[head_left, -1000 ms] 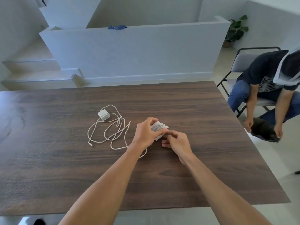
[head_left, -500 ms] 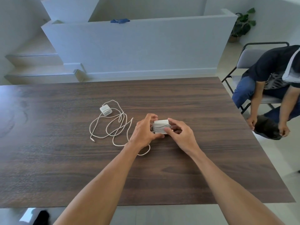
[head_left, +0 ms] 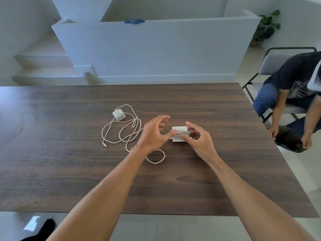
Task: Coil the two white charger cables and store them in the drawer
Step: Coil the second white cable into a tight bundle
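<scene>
On the bench [head_left: 69,171], the wound charger [head_left: 179,134] is being pinched by right hand [head_left: 198,141] fingers; left hand [head_left: 154,133] fingers are spread wide, thumb touching. Cable end should be tucked firmly. Second cable [head_left: 121,131] is lying loose nearby.

Your coiled charger [head_left: 179,134]: white brick, cable wound tight round it, lying mid-table | your loose charger [head_left: 119,115]: small white plug, cable sprawled in loops to its left

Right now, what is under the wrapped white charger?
The wrapped charger lies on the bare wooden table. Its right end is hidden by the right hand; the underside cannot be seen.
</scene>
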